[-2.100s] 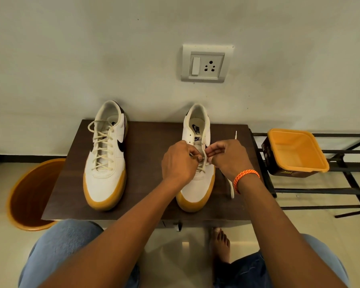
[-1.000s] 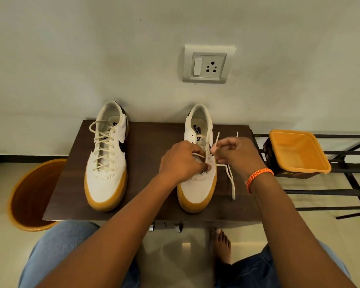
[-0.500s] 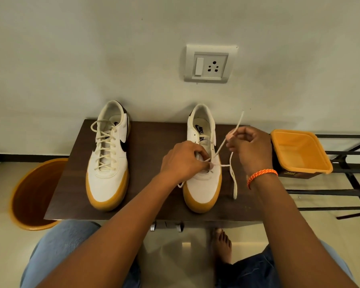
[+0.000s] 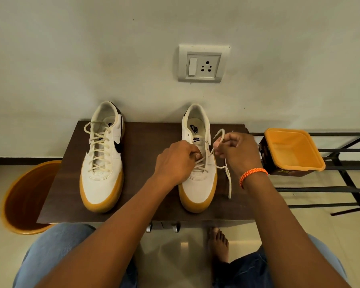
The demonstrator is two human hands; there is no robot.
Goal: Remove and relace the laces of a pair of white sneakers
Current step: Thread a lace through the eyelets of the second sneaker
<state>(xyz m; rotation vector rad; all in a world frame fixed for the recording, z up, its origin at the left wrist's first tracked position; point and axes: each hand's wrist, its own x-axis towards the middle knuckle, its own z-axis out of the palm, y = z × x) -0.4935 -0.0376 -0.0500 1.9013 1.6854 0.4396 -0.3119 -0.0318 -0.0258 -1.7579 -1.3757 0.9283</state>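
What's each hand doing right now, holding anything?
Left hand: fingers curled on the right shoe's lace at the eyelets.
Right hand: pinching the same lace's free end, pulled up.

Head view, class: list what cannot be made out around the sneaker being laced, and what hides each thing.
- Lower eyelets of the right sneaker: covered by the left hand.
- Where the right hand pinches the lace: hidden behind curled fingers.
- Label on the dark box under the orange tub: too small to read.
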